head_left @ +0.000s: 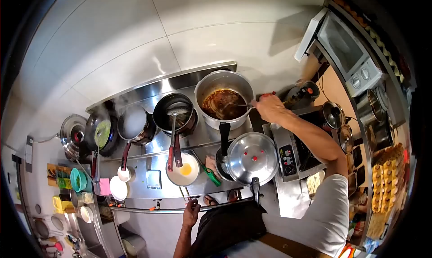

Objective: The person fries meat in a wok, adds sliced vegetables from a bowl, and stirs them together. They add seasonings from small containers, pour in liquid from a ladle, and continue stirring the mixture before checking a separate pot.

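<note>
My right hand point(268, 108) is closed around the handle of a long metal utensil point(240, 105). Its far end dips into dark brown sauce with reddish bits point(220, 100), so its head is hidden. A deep aluminium pot point(201, 88) contains the sauce. Low by the counter's front edge, my left hand point(191, 214) has its fingers closed around what look like thin chopsticks point(183, 193). These point towards a white bowl point(193, 177) with an egg yolk point(185, 169) in it. A lidded pressure cooker point(252, 156) stands between my arms.
Left of the pot are a dark pot with a red-handled utensil point(171, 138), a steaming saucepan point(133, 123) and a pan of green food point(103, 134). Green-handled scissors point(211, 176) lie by the bowl. An induction cooker point(288, 161) sits under my right arm. Egg trays point(387, 179) line the right.
</note>
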Motion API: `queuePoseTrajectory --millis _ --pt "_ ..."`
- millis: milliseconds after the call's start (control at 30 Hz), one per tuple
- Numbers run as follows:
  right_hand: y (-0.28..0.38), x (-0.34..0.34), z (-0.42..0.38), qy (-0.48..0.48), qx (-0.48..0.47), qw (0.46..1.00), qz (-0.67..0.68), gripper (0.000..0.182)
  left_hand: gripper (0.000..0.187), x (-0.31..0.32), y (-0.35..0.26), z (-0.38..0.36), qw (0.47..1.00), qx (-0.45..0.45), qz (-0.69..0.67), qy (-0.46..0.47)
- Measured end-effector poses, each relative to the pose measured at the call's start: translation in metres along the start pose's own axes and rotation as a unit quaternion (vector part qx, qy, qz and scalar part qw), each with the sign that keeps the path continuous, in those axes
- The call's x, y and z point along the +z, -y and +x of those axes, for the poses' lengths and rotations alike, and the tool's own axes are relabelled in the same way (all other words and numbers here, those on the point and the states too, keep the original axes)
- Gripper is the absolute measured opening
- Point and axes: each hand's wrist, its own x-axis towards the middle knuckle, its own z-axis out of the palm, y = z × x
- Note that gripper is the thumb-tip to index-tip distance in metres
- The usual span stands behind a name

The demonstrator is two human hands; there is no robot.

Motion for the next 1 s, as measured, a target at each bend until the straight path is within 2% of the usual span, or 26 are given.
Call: queuePoseTrajectory --millis 200,333,533,600,700,733,800,900,933,967,1000 --pt "0.003 -0.046 -0.021 0.049 0.028 0.998 0.005 0.015 0.032 0.004 -0.005 0.001 0.999 -0.011 -0.039 -0.007" --pt "0.008 -0.011 0.009 0.041 -0.012 0.998 0.039 0.017 0.031 -0.002 -0.025 0.0 0.999 -0.024 -0.034 -0.01" --pt "0.023 0.039 0.048 -0.071 0.063 0.995 0.03 0.032 0.029 -0.007 -0.016 0.005 0.999 -0.004 -0.023 -0.024" --pt "0.016 0.055 0.06 -0.174 0.062 0.983 0.0 0.04 0.029 -0.006 -0.019 0.005 0.999 0.0 -0.025 -0.025" --pt "0.004 0.057 0.071 -0.147 0.078 0.986 -0.008 0.034 0.028 -0.006 -0.017 0.004 1.0 0.01 -0.02 -0.02" --pt "0.008 0.038 0.064 -0.148 0.078 0.986 -0.01 0.034 0.028 -0.005 -0.014 0.004 0.999 0.014 -0.021 -0.021" --pt "0.012 0.002 0.051 0.052 0.072 0.996 -0.017 0.025 0.028 -0.004 -0.009 0.001 0.999 0.018 -0.023 -0.024" --pt "0.004 -0.006 0.053 0.025 0.063 0.996 0.053 0.017 0.029 0.001 -0.009 -0.003 0.998 -0.002 -0.052 -0.024" --pt "-0.007 -0.008 0.082 0.205 0.12 0.961 0.14 0.012 0.03 0.001 -0.011 -0.005 0.999 -0.006 -0.052 -0.015" --pt "-0.021 -0.007 0.11 0.377 0.17 0.883 0.223 0.014 0.031 0.001 -0.013 -0.005 0.999 -0.011 -0.052 -0.006" --pt "-0.024 -0.012 0.107 0.366 0.199 0.845 0.335 0.014 0.033 0.002 -0.01 -0.003 0.998 -0.001 -0.064 -0.009"
